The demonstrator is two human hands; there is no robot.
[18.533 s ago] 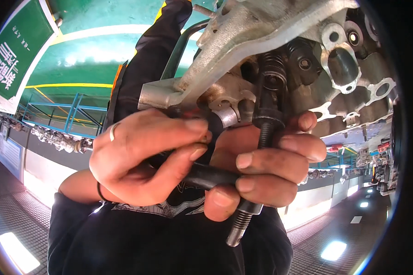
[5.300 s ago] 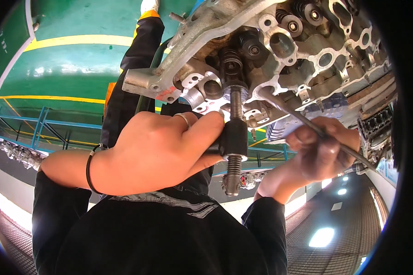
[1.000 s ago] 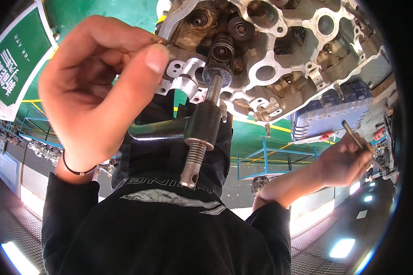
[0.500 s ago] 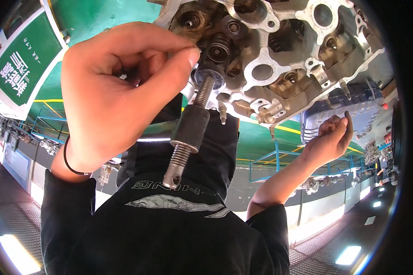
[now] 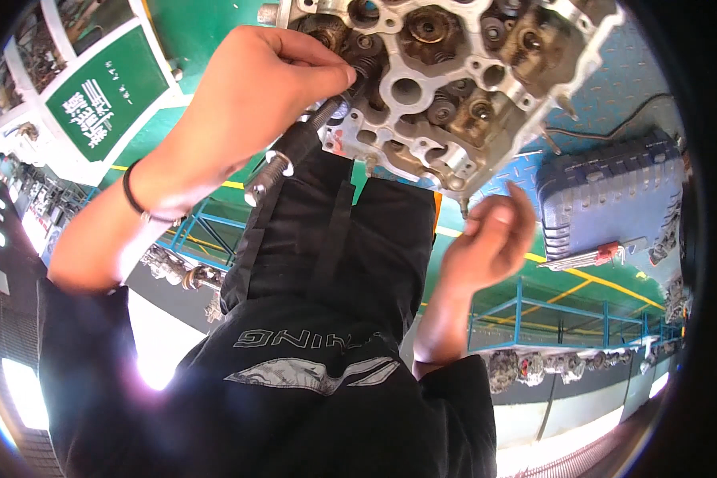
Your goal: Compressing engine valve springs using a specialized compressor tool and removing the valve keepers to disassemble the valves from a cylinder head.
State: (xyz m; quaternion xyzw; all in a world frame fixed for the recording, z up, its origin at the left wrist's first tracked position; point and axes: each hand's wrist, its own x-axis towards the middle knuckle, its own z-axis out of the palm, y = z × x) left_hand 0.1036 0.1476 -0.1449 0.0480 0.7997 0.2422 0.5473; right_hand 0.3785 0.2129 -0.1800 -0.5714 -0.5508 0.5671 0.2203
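An engine cylinder head, bare metal with round bores and valve springs, lies at the top. A dark screw-type valve spring compressor slants out of its left part, with a threaded rod and a cross hole at its near end. My left hand is over the compressor's far end, thumb and forefinger pinched together beside a valve spring; whatever they hold is hidden. Off the head's near right edge is my right hand, fingers loosely bent and somewhat blurred, with nothing visible in it.
To the right lies a blue plastic tool case with a set of hex keys at its near edge. A dark cable curves behind it. A green and white board stands at the left; studs stick out of the head's edge.
The view has shifted, showing more of the tool case. My right hand has come inward toward the cylinder head. My left hand keeps its pinch by the compressor.
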